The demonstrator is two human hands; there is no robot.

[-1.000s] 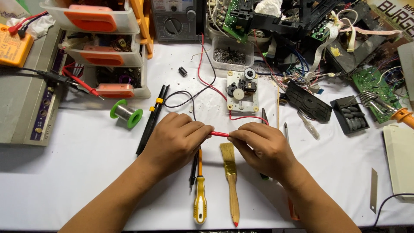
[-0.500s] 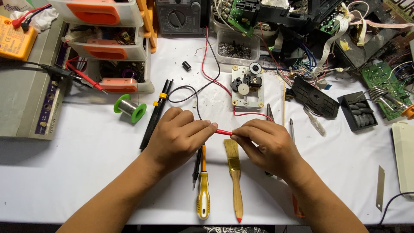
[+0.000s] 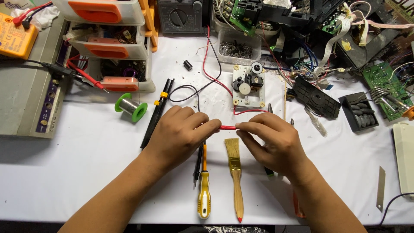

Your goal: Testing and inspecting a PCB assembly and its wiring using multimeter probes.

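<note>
Little has shifted since the earlier frames: both hands stay together above the white table. From the head view, left hand and right hand each pinch an end of a red wire, lying left-to-right between them; brush and screwdriver lie just below, open room nearer the front edge.

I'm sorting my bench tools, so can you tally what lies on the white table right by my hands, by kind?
Red wire held between the left hand and right hand: 1
Yellow-handled screwdriver: 1
Wooden brush: 1
Green solder spool: 1
Total: 4
</note>
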